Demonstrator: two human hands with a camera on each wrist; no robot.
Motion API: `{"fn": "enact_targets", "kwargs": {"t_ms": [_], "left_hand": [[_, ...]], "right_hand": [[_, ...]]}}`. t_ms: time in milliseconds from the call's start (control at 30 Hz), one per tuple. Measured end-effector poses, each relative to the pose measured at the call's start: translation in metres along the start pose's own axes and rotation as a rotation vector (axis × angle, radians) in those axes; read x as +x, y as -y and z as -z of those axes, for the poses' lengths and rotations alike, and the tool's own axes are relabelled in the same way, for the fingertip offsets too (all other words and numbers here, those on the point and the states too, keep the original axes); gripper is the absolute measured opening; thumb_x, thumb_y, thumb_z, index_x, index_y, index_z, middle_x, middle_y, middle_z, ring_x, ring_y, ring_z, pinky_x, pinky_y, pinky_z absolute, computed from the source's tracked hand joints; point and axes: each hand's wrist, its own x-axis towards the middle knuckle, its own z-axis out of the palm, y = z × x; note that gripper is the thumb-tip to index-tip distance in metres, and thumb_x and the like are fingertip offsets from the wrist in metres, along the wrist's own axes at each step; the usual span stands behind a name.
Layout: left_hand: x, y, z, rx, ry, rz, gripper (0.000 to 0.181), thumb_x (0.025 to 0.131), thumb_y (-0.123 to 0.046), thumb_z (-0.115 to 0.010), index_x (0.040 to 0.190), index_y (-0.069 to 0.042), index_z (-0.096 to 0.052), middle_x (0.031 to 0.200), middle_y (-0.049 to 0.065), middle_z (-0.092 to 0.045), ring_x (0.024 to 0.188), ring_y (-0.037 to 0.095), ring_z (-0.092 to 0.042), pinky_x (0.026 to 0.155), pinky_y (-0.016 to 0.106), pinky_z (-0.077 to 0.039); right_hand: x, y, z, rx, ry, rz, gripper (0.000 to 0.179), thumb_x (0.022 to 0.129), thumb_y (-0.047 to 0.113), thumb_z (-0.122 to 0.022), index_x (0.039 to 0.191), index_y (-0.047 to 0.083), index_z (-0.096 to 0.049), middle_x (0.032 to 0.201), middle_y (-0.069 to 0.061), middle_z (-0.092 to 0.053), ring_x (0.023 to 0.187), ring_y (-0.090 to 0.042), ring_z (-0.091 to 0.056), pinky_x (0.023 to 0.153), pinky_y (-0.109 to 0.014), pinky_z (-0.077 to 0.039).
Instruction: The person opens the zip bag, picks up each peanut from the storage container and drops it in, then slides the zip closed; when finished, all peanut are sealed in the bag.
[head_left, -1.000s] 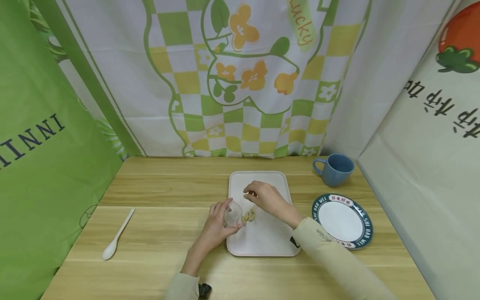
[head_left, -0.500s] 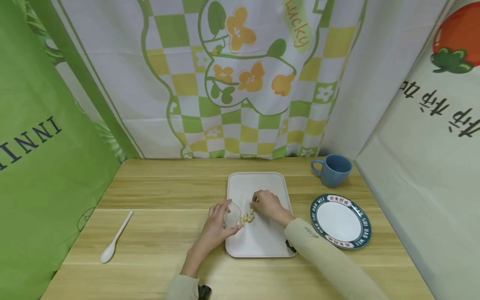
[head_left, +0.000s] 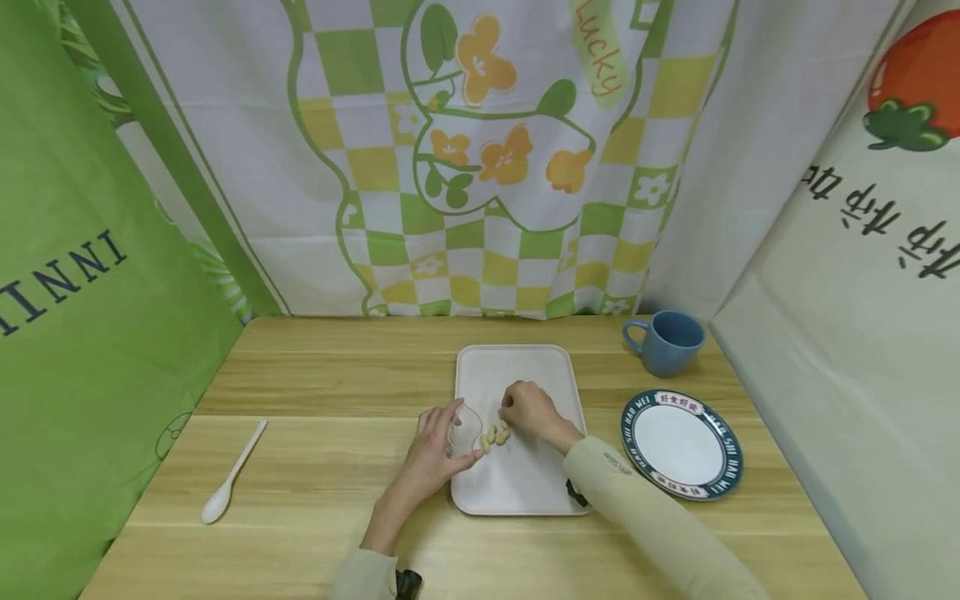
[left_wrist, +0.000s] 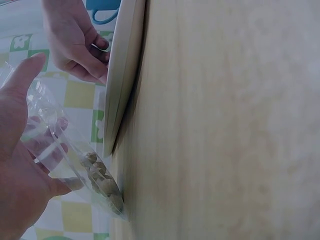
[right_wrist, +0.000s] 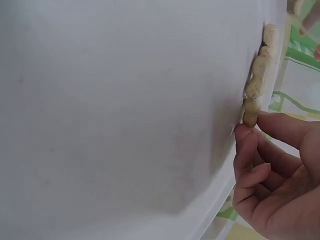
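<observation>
Hands meet near the middle of the head view, over the left half of a pale tray (head_left: 525, 483). The left hand (head_left: 433, 446) comes up from the lower centre of the frame and curls its thumb and fingers round a small clear glass cup (head_left: 465, 430), holding it tipped on its side at the tray's left edge with its mouth toward the right. The right hand (head_left: 528, 410) reaches in from the lower right in a cream sleeve (head_left: 645, 525); its fingers are bent and drawn together, tips down on the end of a short row of peanuts (head_left: 495, 434) that lies on the tray just beside the cup's mouth. In the right wrist view a fingertip (right_wrist: 245, 135) touches the nearest nut; whether it pinches it I cannot tell. In the left wrist view some nuts lie inside the tipped cup, low against its wall. The table (head_left: 337, 467) is light wood with visible grain. Cloth hangs behind it, checked green, yellow and white with orange flowers; a green banner fills the left of the frame and a pale one with dark characters the right. A white plastic spoon (head_left: 232, 472) lies at lower left, well apart. At the right stand a blue mug (head_left: 666, 342) and, below it, a dark-rimmed plate (head_left: 681, 443) with nothing on it.
</observation>
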Motion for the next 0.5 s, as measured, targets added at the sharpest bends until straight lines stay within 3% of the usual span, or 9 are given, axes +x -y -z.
{"fn": "enact_targets", "kwargs": {"t_ms": [233, 500], "left_hand": [[0.001, 0.000, 0.001, 0.020, -0.006, -0.001, 0.081, 0.075, -0.026, -0.083, 0.141, -0.005, -0.040, 0.105, 0.009, -0.054, 0.111, 0.028, -0.043, 0.087, 0.043, -0.045], [0.001, -0.001, 0.002, 0.009, 0.007, 0.022, 0.082, 0.075, -0.026, -0.083, 0.141, -0.005, -0.039, 0.107, 0.009, -0.054, 0.111, 0.027, -0.043, 0.087, 0.043, -0.045]], "right_hand": [[-0.001, 0.004, 0.012, 0.061, -0.032, 0.014, 0.007, 0.088, 0.008, -0.068, 0.086, 0.004, -0.074, 0.084, -0.006, -0.069, 0.075, -0.018, -0.063, 0.069, -0.033, -0.053], [-0.006, 0.007, 0.028, 0.172, -0.070, 0.139, 0.007, 0.086, 0.007, -0.070, 0.090, 0.002, -0.075, 0.084, -0.006, -0.072, 0.074, -0.015, -0.065, 0.066, -0.027, -0.053]]}}
